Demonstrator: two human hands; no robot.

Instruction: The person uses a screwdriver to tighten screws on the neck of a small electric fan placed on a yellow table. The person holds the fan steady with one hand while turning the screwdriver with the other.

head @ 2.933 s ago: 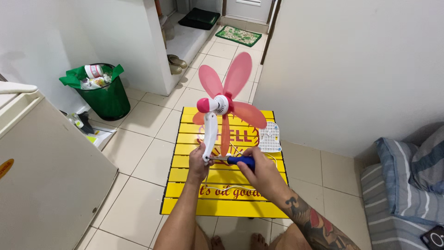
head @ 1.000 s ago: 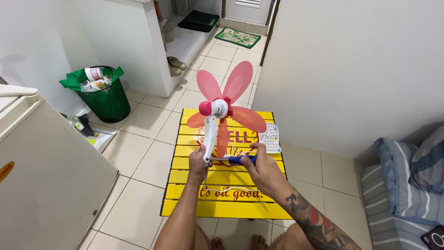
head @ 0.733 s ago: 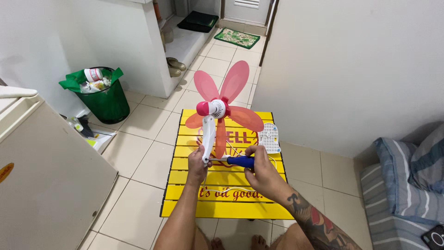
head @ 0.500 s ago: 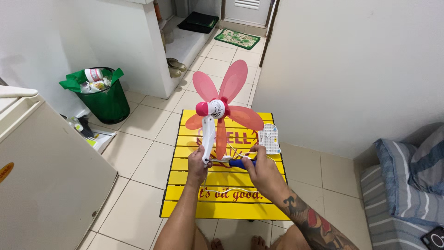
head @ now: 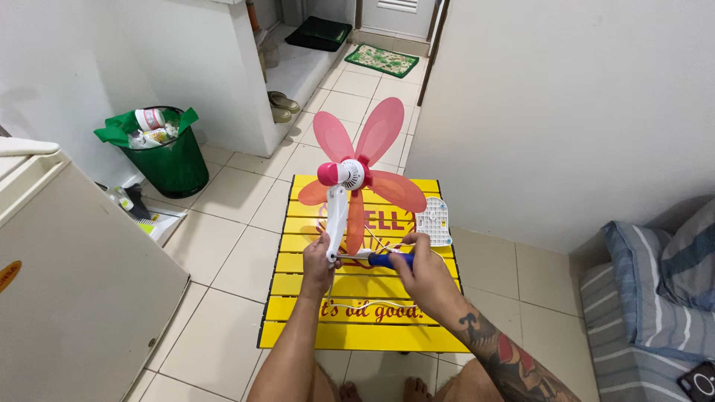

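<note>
Barely any shift since the earlier frames: fan (head: 350, 197) sits a touch more upright, blades turned slightly; left hand (head: 320, 260) wrapped closed round the white stem's base; right hand (head: 417, 272) gripping a blue-handled screwdriver (head: 372, 259), tip at the stem just beside the left grip; four pink translucent blades, pink-white hub above the grip; yellow slatted table (head: 298, 298) beneath.

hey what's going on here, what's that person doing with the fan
A person holds a small pink and white fan upright by its white stem with the left hand. The right hand holds a blue-handled screwdriver, its tip pointed at the stem's lower end. This happens above a yellow slatted table, where a white grille piece lies.
</note>
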